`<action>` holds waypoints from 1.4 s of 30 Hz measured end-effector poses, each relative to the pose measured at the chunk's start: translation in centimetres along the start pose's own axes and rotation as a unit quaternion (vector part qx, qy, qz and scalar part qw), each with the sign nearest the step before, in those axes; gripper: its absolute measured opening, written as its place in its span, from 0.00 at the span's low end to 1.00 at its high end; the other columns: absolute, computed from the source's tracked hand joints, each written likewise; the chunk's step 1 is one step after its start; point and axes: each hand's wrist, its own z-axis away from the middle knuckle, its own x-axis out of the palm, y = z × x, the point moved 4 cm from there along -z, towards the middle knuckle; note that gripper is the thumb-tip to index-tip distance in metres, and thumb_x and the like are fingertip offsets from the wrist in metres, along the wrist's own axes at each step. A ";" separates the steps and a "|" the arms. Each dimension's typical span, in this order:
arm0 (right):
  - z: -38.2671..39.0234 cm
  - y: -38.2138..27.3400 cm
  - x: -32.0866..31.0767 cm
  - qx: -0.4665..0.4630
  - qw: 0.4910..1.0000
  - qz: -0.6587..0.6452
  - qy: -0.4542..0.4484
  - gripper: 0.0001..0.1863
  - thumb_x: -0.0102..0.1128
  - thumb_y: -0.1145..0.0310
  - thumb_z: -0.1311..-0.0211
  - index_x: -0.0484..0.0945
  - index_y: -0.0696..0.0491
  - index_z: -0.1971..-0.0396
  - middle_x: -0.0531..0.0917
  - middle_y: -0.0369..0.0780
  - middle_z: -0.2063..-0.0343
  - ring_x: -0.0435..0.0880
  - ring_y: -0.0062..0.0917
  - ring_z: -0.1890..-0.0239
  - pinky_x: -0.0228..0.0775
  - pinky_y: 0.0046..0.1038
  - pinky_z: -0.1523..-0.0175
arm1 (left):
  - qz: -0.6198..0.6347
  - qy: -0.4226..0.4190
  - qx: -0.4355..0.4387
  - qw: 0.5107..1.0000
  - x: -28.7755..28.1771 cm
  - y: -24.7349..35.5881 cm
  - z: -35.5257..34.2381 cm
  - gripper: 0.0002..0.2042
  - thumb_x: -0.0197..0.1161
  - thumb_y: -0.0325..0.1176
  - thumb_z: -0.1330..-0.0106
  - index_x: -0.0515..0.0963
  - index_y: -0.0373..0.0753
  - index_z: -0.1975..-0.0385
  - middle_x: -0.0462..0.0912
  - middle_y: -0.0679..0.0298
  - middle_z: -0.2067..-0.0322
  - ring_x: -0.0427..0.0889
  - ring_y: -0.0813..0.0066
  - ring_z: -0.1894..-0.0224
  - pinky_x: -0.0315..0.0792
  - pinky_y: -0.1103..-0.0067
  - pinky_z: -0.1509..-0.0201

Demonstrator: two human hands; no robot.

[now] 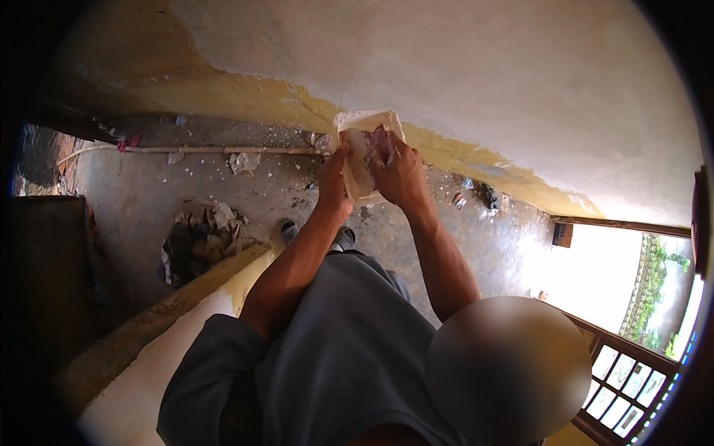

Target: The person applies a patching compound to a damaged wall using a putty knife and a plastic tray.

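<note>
A pale, oblong container (363,117), smeared with white material, is held out in front of me above the floor, near the wall. My left hand (335,178) is closed on its left side, thumb up along the edge. My right hand (399,175) reaches into it from the right, fingers closed on a small reddish-brown, white-crusted object (377,141) that I cannot make out exactly. Whitish material lies inside the container, partly hidden by my right hand. My feet in dark sandals (342,239) stand below on the concrete floor.
The peeling white-and-yellow wall (483,89) rises ahead. A long pipe (223,149) and scattered scraps lie along its foot. A dark crumpled heap (201,238) sits left beside a low wall ledge (171,308). A bright doorway (595,275) and paned window frame (625,383) are at right.
</note>
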 end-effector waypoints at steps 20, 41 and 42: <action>1.8 -1.4 0.5 -0.102 0.994 -0.008 0.048 0.11 0.60 0.71 0.48 0.77 0.59 0.65 0.82 0.50 0.77 0.83 0.47 0.69 0.75 0.39 0.63 | 0.010 -0.057 0.017 0.998 -0.4 0.6 2.2 0.22 0.59 0.45 0.34 0.72 0.35 0.48 0.79 0.60 0.55 0.81 0.69 0.55 0.77 0.71 0.50; 3.1 -1.3 0.7 -0.038 0.999 0.025 0.018 0.17 0.61 0.67 0.50 0.78 0.59 0.61 0.83 0.52 0.71 0.83 0.47 0.66 0.75 0.41 0.60 | 0.014 -0.053 0.019 0.998 -1.6 0.4 3.8 0.21 0.63 0.44 0.36 0.73 0.35 0.50 0.79 0.61 0.57 0.82 0.69 0.57 0.78 0.70 0.53; 3.4 -2.0 0.7 -0.065 0.997 0.028 0.005 0.17 0.61 0.67 0.51 0.78 0.59 0.60 0.83 0.53 0.71 0.83 0.48 0.66 0.75 0.41 0.60 | 0.011 -0.049 0.017 0.999 -1.8 0.5 3.9 0.21 0.63 0.44 0.36 0.73 0.35 0.50 0.79 0.61 0.56 0.82 0.69 0.56 0.78 0.70 0.52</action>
